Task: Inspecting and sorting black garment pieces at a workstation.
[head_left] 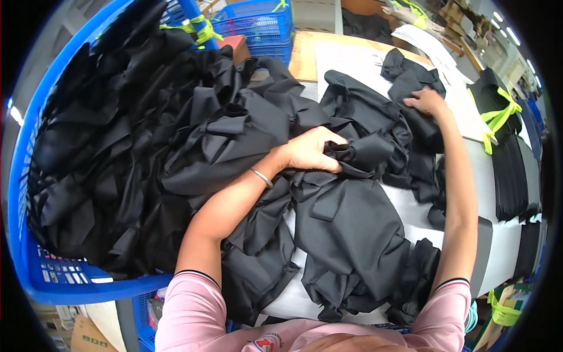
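Note:
A loose heap of black fabric pieces point(352, 217) covers the middle of the white table in front of me. My left hand point(314, 151), a metal bangle on its wrist, is closed on a bunched fold of black fabric point(366, 151) at the heap's centre; its fingertips are partly hidden in the cloth. Farther out to the right, my right hand point(427, 102) grips another crumpled black fabric piece point(412, 76) near the far side of the table. To the left, a big pile of the same black fabric point(117, 141) fills a large blue basket and spills over onto the table.
The blue basket's rim point(88, 291) curves round the left side. Blue crates point(252, 29) stand beyond it. Along the right are stacks of flat black fabric point(509, 176), one tied with a yellow-green strip point(501, 111). Bare white table point(404, 202) shows between the cloths.

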